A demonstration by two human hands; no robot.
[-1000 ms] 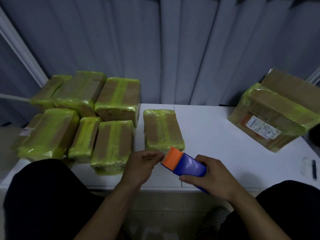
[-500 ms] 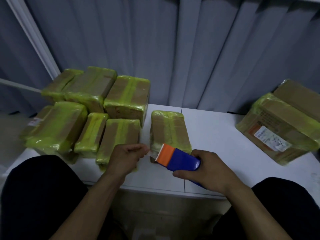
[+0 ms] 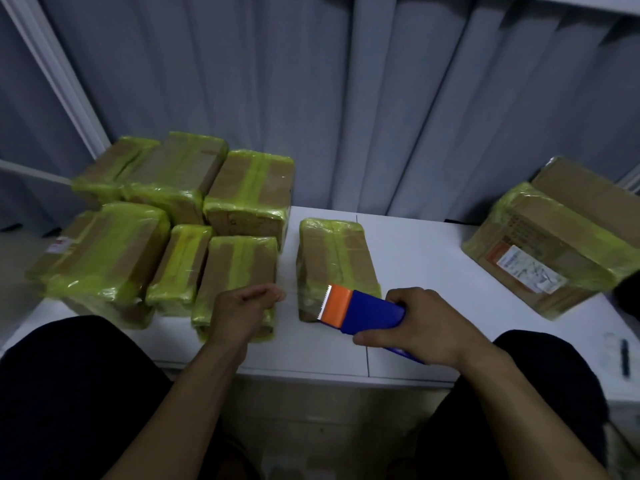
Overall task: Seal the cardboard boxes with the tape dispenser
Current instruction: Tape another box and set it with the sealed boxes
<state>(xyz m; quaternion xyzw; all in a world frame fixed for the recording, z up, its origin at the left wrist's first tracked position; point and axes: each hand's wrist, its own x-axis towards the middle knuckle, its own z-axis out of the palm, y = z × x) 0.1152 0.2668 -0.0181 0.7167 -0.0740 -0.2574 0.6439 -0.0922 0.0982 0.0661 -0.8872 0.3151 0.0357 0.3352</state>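
1. Two dark-clad legs fill the bottom corners, with both bare forearms reaching forward between them.
2. The right hand point(image 3: 427, 327) wraps its fingers and thumb round the blue body of the tape dispenser point(image 3: 363, 311). The dispenser's orange head and toothed blade point left, over the near end of the middle cardboard box point(image 3: 334, 258).
3. The left hand point(image 3: 244, 308) is curled, with thumb and forefinger pinched together on what looks like the end of a faint clear tape strip point(image 3: 292, 292) running toward the blade.
4. The middle cardboard box lies flat on the white table point(image 3: 426, 258), banded with yellow-green tape, apart from the others.
5. To the left, a cluster of taped boxes point(image 3: 239, 271) sits packed side by side and stacked. One at the far left carries a small white label, unreadable.
6. A dark pen point(image 3: 624, 356) lies at the table's right edge.
7. On the right, a large taped box point(image 3: 568, 237) bears a shipping label point(image 3: 530, 268), white with an orange-red band. Its print is too small to read.
8. Behind everything hangs a grey pleated curtain point(image 3: 346, 98).
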